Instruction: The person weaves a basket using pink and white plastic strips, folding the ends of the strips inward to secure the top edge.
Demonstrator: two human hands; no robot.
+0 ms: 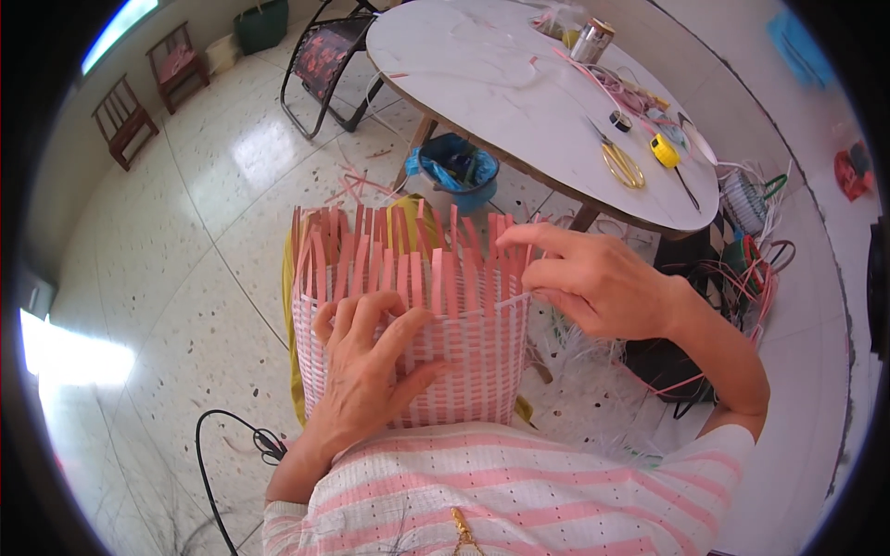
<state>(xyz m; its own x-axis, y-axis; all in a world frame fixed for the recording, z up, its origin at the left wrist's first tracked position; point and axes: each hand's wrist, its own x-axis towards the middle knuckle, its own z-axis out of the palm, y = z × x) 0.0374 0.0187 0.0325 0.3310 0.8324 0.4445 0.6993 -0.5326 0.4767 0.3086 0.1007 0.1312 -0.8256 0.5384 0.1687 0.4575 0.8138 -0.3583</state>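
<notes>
A woven basket [464,361] of pink and white plastic strips stands upright in front of me, against my striped shirt. Loose pink strip ends [400,276] stick up all around its rim. My left hand [366,357] holds the near wall, fingers bent over the rim and thumb lying against the outside. At the right near corner, my right hand [589,278] is pinched on a white strip [510,301] that runs along the rim. Its index finger reaches out to the pink ends there. The fingertips partly cover what they grip.
A white oval table [482,83] bears gold-handled scissors [623,167], a yellow tape measure [664,150], a metal can [591,42] and loose strips. Below it stands a bin [473,197] with a blue liner. Tangled strips [751,287] lie at right; a black cable [209,463] at left.
</notes>
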